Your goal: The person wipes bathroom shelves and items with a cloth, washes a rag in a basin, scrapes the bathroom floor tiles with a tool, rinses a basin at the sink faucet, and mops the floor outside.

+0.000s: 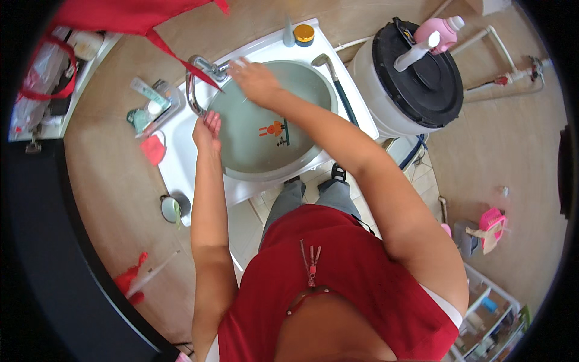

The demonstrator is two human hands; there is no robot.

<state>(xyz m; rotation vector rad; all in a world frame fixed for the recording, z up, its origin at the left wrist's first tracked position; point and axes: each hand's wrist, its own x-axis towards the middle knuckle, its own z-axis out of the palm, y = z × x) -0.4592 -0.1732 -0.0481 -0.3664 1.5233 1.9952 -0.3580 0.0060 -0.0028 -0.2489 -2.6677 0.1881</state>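
Note:
My left hand (209, 132) is cupped palm up beneath the spout of a chrome faucet (192, 92), with nothing held in it. My right hand (257, 83) reaches over the far rim of a grey-green plastic basin (296, 160). Its blurred fingertips are at the faucet's chrome handle (221, 69); whether they grip it is unclear. The round basin rests on a white sink (174, 156) and seems to hold water. An orange figure print (273, 129) shows on the basin's bottom.
A long-handled tool (344, 103) lies right of the basin. Beyond stands a white barrel (365, 86) with a black lid (434, 102), bearing a pink bottle (436, 34). A toiletries holder (156, 108) and a mug (170, 209) are at left. A red strap (176, 53) hangs before the faucet.

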